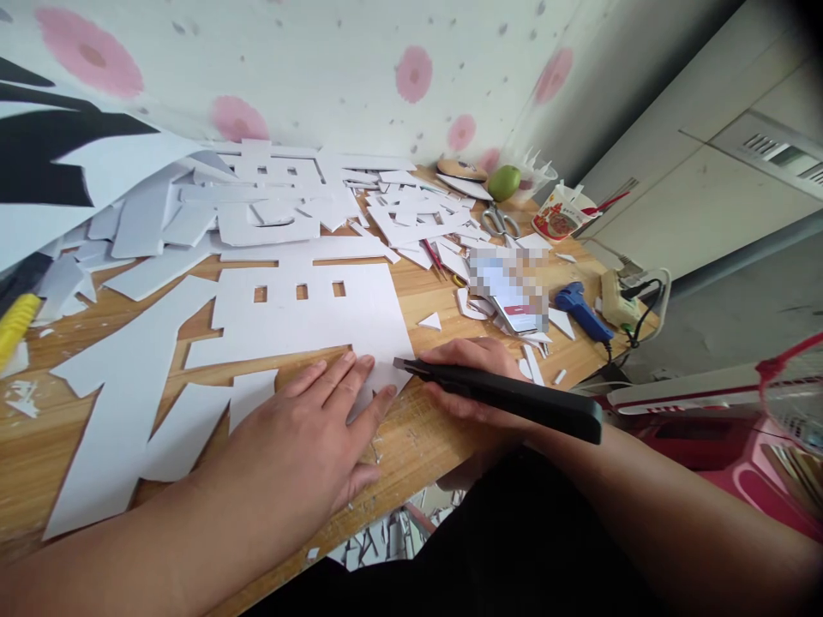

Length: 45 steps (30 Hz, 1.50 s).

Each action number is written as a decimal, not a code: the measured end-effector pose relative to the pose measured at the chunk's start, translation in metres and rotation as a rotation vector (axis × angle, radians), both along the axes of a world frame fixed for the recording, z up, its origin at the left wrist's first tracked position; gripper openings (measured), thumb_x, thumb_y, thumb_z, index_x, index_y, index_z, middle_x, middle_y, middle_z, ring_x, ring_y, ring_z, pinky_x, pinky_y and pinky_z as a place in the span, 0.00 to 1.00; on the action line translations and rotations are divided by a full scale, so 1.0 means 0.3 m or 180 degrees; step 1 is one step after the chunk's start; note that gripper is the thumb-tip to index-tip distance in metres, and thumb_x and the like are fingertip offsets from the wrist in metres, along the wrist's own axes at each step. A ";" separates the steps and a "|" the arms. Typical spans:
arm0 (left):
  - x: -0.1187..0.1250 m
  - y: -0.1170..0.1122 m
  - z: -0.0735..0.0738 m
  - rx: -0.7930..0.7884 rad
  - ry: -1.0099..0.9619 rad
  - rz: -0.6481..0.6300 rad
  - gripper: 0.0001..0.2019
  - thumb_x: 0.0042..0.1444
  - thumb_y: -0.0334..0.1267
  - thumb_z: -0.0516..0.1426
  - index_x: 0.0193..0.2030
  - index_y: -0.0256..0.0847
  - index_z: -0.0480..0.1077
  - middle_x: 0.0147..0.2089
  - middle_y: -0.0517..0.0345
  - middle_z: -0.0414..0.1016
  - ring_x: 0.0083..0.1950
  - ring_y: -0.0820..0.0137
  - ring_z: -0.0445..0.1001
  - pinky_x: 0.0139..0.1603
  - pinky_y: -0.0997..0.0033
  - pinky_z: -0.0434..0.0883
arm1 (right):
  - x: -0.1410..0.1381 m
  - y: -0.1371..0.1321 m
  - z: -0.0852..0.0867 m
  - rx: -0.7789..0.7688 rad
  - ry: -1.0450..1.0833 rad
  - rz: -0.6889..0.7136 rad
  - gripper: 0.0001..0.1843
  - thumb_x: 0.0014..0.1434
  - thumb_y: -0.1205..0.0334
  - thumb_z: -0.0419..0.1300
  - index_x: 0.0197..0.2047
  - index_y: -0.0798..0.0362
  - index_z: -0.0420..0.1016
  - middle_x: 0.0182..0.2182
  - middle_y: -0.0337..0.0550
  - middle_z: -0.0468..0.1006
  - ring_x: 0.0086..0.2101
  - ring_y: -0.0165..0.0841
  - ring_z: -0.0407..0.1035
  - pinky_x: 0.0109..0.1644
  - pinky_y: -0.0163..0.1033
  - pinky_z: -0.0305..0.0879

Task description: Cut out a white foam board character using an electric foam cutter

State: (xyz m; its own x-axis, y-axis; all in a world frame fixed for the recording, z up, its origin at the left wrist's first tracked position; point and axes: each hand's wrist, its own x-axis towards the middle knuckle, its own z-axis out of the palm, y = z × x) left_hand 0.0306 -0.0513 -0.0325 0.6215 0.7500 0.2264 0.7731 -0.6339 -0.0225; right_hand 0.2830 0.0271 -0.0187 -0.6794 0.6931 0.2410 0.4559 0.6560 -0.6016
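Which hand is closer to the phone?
Right. The right hand, holding the black knife, is in front of the phone, on the person's side. The left hand is farther away, off to the left, resting on the white board.

White board (309, 319), flat on the wood table (421, 441), with three little square holes. Black cutter knife (507, 392), slanted, blade (403, 365) out, tip at the board's near right corner.
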 end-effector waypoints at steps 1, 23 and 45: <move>-0.002 0.000 -0.002 -0.0029 -0.0001 0.0008 0.32 0.53 0.57 0.65 0.59 0.38 0.76 0.64 0.33 0.72 0.64 0.43 0.71 0.62 0.45 0.70 | 0.006 -0.003 0.000 0.0006 -0.0011 -0.0017 0.11 0.60 0.58 0.64 0.48 0.45 0.78 0.35 0.38 0.83 0.32 0.32 0.76 0.38 0.37 0.74; -0.015 0.011 0.004 -0.0060 0.0029 -0.0046 0.29 0.53 0.57 0.64 0.56 0.39 0.77 0.64 0.34 0.72 0.64 0.43 0.71 0.64 0.45 0.68 | 0.034 -0.062 -0.013 0.0757 0.0308 0.0519 0.15 0.61 0.66 0.62 0.52 0.50 0.73 0.24 0.37 0.77 0.23 0.31 0.70 0.28 0.36 0.66; 0.017 -0.012 0.036 -0.0335 0.0134 0.0266 0.21 0.61 0.41 0.61 0.60 0.42 0.74 0.63 0.38 0.73 0.62 0.44 0.72 0.59 0.44 0.70 | -0.077 -0.020 -0.001 -0.0241 0.0370 -0.0191 0.24 0.65 0.61 0.60 0.64 0.49 0.69 0.50 0.49 0.82 0.47 0.38 0.79 0.53 0.44 0.75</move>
